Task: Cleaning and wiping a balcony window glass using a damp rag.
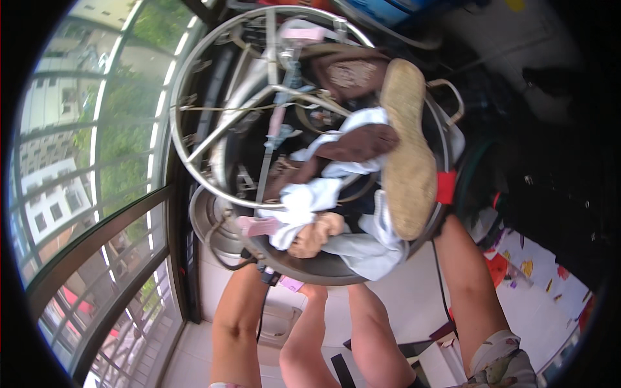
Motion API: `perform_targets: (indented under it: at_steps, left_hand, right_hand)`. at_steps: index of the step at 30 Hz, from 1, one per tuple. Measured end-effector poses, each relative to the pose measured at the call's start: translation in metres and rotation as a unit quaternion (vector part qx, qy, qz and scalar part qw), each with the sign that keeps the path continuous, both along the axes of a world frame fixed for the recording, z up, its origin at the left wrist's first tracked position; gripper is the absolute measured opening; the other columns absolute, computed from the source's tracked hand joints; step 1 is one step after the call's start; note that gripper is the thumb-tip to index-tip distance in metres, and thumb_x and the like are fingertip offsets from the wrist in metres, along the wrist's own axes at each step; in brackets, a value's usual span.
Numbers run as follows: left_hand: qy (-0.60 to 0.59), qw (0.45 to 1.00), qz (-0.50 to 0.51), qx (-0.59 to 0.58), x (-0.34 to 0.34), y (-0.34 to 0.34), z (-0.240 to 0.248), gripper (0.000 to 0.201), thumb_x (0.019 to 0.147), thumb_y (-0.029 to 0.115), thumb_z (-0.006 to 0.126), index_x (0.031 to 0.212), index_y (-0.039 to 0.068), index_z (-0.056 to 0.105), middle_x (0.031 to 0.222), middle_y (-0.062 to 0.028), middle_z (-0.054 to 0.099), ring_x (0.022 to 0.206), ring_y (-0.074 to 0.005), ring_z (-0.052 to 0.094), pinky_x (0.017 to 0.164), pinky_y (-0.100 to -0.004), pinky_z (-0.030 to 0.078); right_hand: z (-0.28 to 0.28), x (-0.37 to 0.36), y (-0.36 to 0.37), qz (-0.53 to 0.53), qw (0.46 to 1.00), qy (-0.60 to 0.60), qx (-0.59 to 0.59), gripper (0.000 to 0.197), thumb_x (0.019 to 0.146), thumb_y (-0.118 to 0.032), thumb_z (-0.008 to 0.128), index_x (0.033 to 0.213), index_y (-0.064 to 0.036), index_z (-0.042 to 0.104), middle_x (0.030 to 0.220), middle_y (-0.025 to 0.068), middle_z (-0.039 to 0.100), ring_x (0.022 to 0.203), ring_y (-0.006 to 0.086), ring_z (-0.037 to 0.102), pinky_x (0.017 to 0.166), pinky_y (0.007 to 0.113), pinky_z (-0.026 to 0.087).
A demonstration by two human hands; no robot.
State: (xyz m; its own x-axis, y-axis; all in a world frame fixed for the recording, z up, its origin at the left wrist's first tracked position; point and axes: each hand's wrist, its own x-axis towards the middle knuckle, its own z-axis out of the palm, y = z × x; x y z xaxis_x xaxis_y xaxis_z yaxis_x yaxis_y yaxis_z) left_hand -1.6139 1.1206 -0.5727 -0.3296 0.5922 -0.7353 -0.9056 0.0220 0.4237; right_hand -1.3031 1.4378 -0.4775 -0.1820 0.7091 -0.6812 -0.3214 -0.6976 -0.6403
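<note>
A large dark round basin (310,277) fills the middle of the view, heaped with laundry. Both my forearms reach up to its near sides. My left hand (248,260) is at the lower left rim and my right hand (446,226) at the lower right; the fingers of both are hidden. On the heap lie a tan shoe sole (409,149), a dark brown cloth (359,142), white cloths (362,252) and a beige bunched cloth (315,236). A round metal drying rack (178,129) with pink clips (259,226) leans over the left part.
Left is a barred window (97,233) with a dark frame. A metal pot (217,223) stands beside the basin. Below are bare legs (304,336), pale floor tiles (194,349) and a white box (440,365). A printed white sheet (543,278) lies at right, a blue container (381,13) at the top.
</note>
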Motion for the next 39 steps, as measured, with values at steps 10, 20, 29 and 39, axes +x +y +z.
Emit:
perform_targets:
  at_steps: [10, 20, 29, 39]
  left_hand:
    - [-0.075, 0.991, 0.031, 0.104, -0.005, 0.003, 0.009, 0.046, 0.092, 0.039, 0.037, 0.125, 0.008, 0.039, 0.123, -0.0089, 0.045, 0.114, -0.0221, 0.042, 0.099, -0.0368, 0.03]
    - [-0.084, 0.996, 0.0, -0.002, -0.051, -0.032, 0.118, 0.046, 0.089, 0.046, 0.041, 0.121, 0.013, 0.043, 0.12, -0.0064, 0.05, 0.113, -0.0219, 0.044, 0.094, -0.0401, 0.031]
    - [-0.081, 0.982, 0.01, -0.169, -0.039, -0.166, 0.239, 0.034, 0.089, 0.041, 0.044, 0.109, 0.014, 0.047, 0.111, -0.008, 0.056, 0.102, -0.0218, 0.054, 0.085, -0.0386, 0.041]
    - [-0.027, 0.975, 0.012, -0.22, -0.025, -0.202, 0.38, 0.042, 0.088, 0.03, 0.047, 0.123, 0.009, 0.035, 0.109, -0.0097, 0.055, 0.096, -0.0223, 0.056, 0.08, -0.0373, 0.045]
  right_hand:
    - [0.026, -0.013, -0.008, -0.008, 0.999, -0.009, -0.039, 0.04, 0.088, -0.036, 0.043, 0.117, -0.009, 0.046, 0.115, 0.0073, 0.052, 0.104, 0.0208, 0.048, 0.09, 0.036, 0.037]
    - [0.105, -0.025, -0.069, -0.011, 0.993, 0.009, -0.114, 0.044, 0.088, -0.041, 0.039, 0.119, -0.01, 0.046, 0.12, 0.0079, 0.05, 0.109, 0.0233, 0.047, 0.096, 0.038, 0.035]
    - [0.173, 0.02, -0.141, -0.006, 0.973, -0.088, -0.212, 0.072, 0.083, -0.054, 0.045, 0.136, -0.0161, 0.017, 0.141, 0.0124, 0.019, 0.128, 0.0316, 0.023, 0.104, 0.044, 0.019]
    - [0.293, 0.021, -0.199, 0.113, 0.962, -0.109, -0.225, 0.08, 0.082, -0.05, 0.052, 0.14, -0.0155, 0.01, 0.145, 0.0144, 0.006, 0.131, 0.0316, 0.016, 0.105, 0.044, 0.017]
